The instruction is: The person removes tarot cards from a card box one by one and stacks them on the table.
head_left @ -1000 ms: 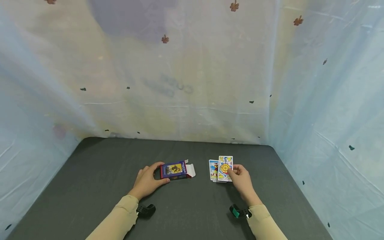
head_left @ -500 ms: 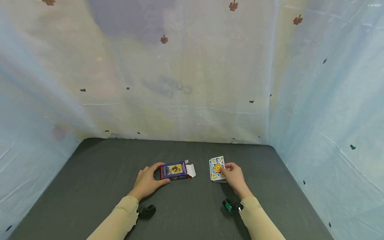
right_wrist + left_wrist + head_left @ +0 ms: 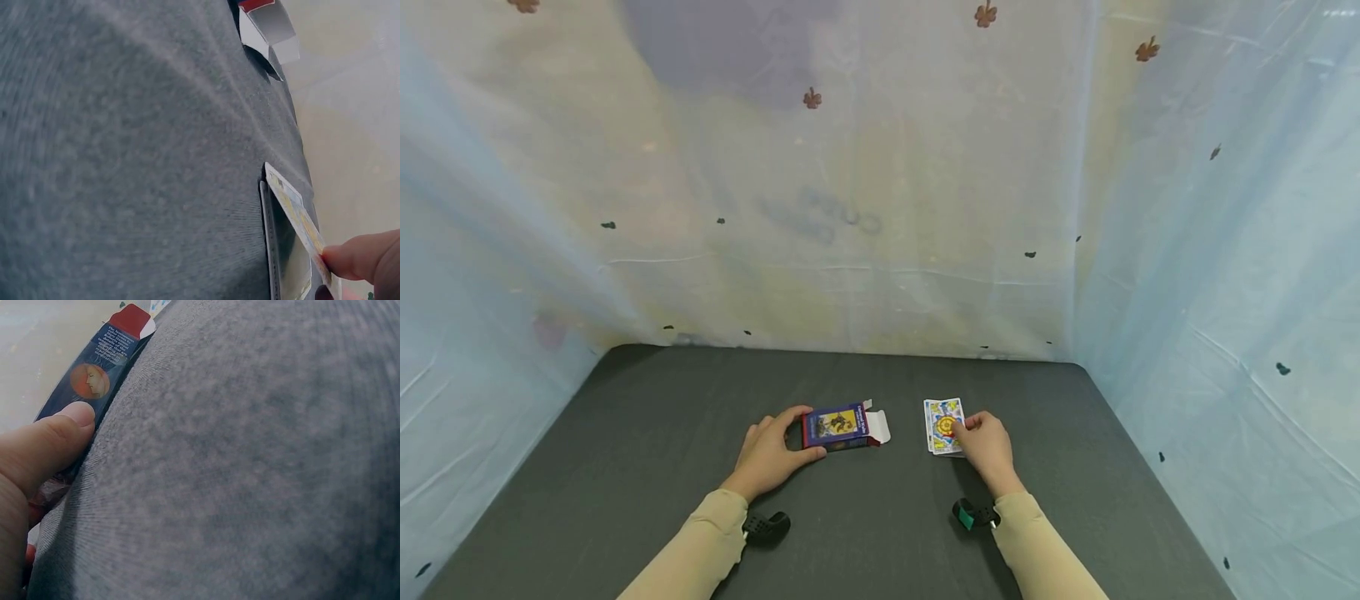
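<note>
My left hand [image 3: 771,457] grips the closed end of a blue tarot card box [image 3: 837,423], thumb on the near side and fingers at the far side. The box lies flat, its white flap [image 3: 877,427] open toward the right. In the left wrist view the thumb [image 3: 65,428] presses the box's printed side. To the right, my right hand [image 3: 991,448] pinches a tarot card [image 3: 942,418] with a yellow wheel picture. In the right wrist view this card tilts over a small stack of cards [image 3: 269,237], one edge raised. The fingers under the card are mostly hidden.
Dark grey cloth covers the table [image 3: 880,533]. Pale plastic sheeting [image 3: 880,208] with leaf shapes hangs behind and at both sides. A black strap [image 3: 767,529] is at the left wrist, and a black strap with a green patch [image 3: 973,515] at the right.
My right hand has moved left and slightly down with the wheel card, which now covers the figure card it lay beside. The left hand and the box stay in place.
</note>
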A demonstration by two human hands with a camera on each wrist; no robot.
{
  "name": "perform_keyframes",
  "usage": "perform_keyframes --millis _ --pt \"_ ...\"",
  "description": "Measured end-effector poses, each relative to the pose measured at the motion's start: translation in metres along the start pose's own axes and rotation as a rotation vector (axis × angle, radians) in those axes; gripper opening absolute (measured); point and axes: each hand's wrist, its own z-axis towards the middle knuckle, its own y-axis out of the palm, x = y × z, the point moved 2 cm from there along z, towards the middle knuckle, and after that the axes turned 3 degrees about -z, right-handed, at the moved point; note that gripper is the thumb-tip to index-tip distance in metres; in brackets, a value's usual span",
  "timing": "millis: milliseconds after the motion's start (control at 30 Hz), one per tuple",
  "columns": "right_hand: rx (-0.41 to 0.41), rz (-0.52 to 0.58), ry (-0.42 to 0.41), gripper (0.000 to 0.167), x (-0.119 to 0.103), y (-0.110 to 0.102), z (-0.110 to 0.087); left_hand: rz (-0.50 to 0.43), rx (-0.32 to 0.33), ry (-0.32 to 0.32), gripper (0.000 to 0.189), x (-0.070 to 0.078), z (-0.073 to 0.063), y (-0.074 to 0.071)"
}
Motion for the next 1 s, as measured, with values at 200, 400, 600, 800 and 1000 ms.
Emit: perform_keyframes --millis 200,400,600,800,1000 --pt "-0.004 -0.002 0.009 0.024 0.0 0.003 0.001 -0.001 0.0 -0.001 0.082 -0.002 0.0 0.001" --pt "-0.008 -0.007 -0.003 0.023 -0.002 0.005 0.003 -0.004 0.003 0.014 0.081 -0.002 0.0 0.002" --pt "0.005 -0.029 -0.008 0.024 -0.002 0.006 0.003 -0.002 0.004 0.012 0.082 -0.001 0.001 0.001" --pt "0.02 -0.059 -0.003 0.024 0.0 0.008 0.002 0.003 0.004 0.007 0.082 0.0 0.0 0.001" --pt "0.022 -0.08 -0.001 0.025 0.003 0.011 0.004 0.003 0.006 0.007 0.083 -0.001 0.001 0.001"
